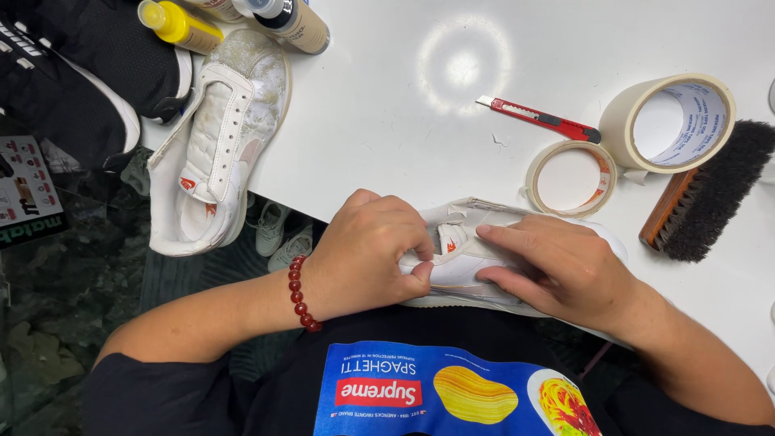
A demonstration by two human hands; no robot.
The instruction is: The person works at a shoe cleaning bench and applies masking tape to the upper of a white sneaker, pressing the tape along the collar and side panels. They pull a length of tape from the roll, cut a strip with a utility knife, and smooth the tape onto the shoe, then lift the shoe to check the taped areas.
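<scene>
White shoe [476,258] lies at the near table [387,121] edge, under 2 hands. The left hand [367,254] pinches tape on it; the right hand [557,266] presses flat. I think slow, smooth pressing works best. 2 tape rolls [626,121] sit far right.

shoe-care workbench | white table [387,105] | brush [706,194], tape rolls [674,121], cleaner bottles [295,23], sneakers [222,145]
</scene>
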